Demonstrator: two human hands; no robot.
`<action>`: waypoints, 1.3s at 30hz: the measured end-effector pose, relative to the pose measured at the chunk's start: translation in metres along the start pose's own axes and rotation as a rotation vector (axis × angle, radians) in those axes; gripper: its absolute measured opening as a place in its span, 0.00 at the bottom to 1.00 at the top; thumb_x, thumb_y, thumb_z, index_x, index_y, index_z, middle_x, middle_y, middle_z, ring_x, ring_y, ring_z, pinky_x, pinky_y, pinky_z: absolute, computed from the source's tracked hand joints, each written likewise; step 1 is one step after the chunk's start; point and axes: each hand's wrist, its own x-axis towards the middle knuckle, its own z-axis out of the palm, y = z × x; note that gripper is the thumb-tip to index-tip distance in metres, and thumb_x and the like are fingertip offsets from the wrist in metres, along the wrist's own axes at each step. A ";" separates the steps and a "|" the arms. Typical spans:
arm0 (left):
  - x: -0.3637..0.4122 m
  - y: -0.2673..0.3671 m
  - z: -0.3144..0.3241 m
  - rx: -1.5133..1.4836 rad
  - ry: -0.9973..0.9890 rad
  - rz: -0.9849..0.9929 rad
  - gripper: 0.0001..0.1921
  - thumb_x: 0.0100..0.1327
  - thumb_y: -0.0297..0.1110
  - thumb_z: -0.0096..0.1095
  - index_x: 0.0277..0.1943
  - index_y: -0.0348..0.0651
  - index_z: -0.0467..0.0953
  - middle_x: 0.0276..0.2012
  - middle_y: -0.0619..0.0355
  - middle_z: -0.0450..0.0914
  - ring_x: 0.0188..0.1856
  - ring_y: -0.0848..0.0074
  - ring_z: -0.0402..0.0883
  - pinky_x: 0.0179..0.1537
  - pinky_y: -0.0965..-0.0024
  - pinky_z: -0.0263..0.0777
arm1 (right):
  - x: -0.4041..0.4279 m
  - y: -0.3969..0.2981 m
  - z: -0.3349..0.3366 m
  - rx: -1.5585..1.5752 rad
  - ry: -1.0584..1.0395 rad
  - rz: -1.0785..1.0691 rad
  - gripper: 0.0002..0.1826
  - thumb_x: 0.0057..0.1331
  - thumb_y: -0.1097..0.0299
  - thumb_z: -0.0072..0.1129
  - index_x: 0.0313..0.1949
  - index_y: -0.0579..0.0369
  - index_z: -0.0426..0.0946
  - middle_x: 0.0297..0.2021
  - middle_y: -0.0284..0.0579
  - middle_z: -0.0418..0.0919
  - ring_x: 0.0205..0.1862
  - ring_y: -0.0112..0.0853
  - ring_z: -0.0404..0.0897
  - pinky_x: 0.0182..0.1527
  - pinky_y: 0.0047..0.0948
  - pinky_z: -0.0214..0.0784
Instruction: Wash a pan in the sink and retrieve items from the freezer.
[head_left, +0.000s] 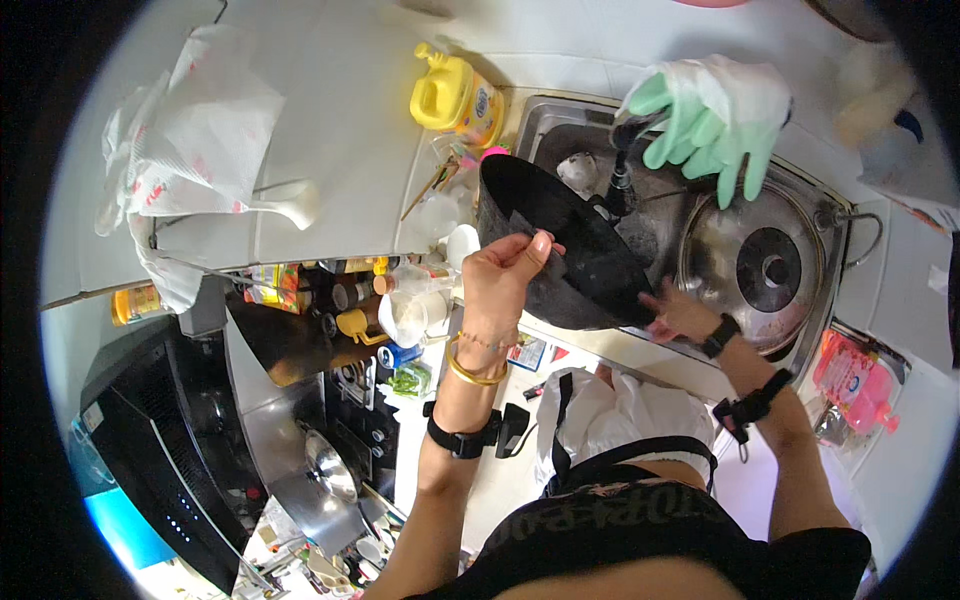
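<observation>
A large black pot or basin (577, 300) is tilted over the near edge of a stainless steel sink (637, 247), its opening turned towards the sink. My left hand (514, 262) pinches its rim between thumb and fingers. At the lower right end of the rim is my right hand (679, 313), slightly blurred; whether its fingers grip the rim cannot be told. Behind the black vessel stands a dark faucet (619, 184). A glass pan lid (709, 255) with a black centre and knob lies in the right part of the sink, right of my right hand.
Pale green rubber gloves (705, 124) hang over the sink. A yellow detergent jug (454, 101) stands at its back left corner. Bottles and a clear pitcher (412, 319) crowd the left counter. A pink bottle (851, 382) lies at the right. A gas stove (356, 412) is farther left.
</observation>
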 end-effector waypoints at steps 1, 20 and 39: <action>-0.002 0.003 0.005 0.013 -0.016 0.014 0.13 0.63 0.37 0.63 0.38 0.33 0.80 0.31 0.61 0.82 0.22 0.90 0.64 0.23 0.85 0.56 | -0.001 0.017 0.018 0.278 -0.018 -0.041 0.12 0.61 0.63 0.58 0.41 0.55 0.72 0.29 0.48 0.78 0.23 0.39 0.76 0.24 0.33 0.67; -0.081 0.025 -0.021 0.210 0.201 -0.037 0.14 0.62 0.39 0.62 0.31 0.35 0.82 0.15 0.74 0.64 0.15 0.93 0.50 0.17 0.82 0.40 | -0.014 0.029 0.032 0.720 -0.145 0.015 0.09 0.64 0.67 0.53 0.39 0.60 0.74 0.31 0.43 0.77 0.28 0.31 0.76 0.31 0.27 0.72; -0.328 -0.215 -0.113 -0.142 0.288 -0.439 0.13 0.64 0.42 0.61 0.39 0.41 0.83 0.21 0.70 0.69 0.25 0.86 0.58 0.28 0.80 0.53 | -0.150 -0.062 0.070 0.636 -0.373 0.388 0.18 0.63 0.72 0.55 0.52 0.61 0.68 0.43 0.43 0.76 0.40 0.35 0.79 0.29 0.32 0.76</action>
